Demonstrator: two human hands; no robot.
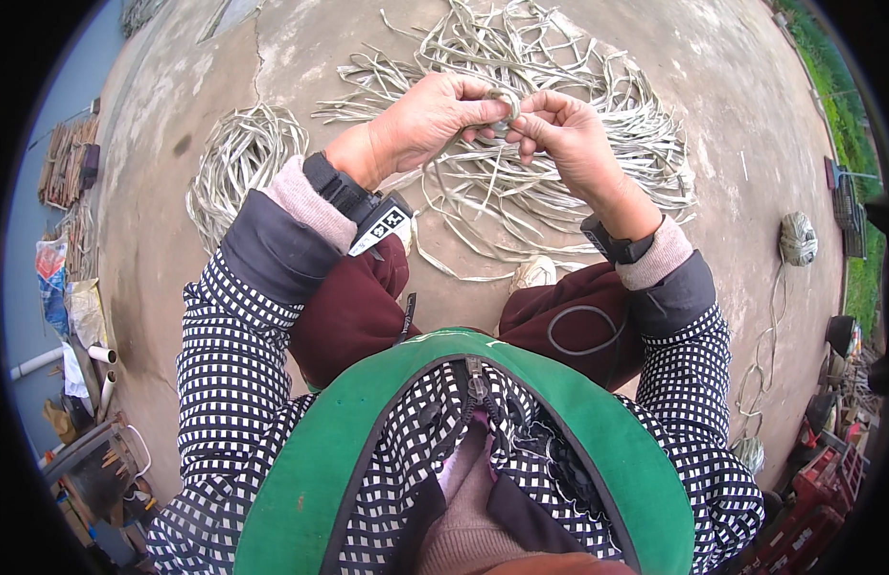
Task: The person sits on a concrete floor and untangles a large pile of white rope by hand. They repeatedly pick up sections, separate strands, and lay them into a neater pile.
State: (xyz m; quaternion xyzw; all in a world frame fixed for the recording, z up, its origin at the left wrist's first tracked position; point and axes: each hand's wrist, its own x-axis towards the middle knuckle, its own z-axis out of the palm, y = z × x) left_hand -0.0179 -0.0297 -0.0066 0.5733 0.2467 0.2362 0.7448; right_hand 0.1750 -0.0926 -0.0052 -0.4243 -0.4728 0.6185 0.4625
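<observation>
My left hand and my right hand meet in front of me, fingers pinched on a pale, flat cord. Between the fingertips the cord bends into a small loop or knot; which of the two I cannot tell. A length of it hangs down from my left fingers. Beneath and beyond the hands a large tangled pile of the same whitish cord is spread over the ground. To its left lies a smaller, rounder coil of cord.
Concrete ground surrounds the pile. At the right sits a wound ball of cord, its loose strand trailing toward me. Bundled sticks and white pipes line the left wall. A red metal frame stands at lower right.
</observation>
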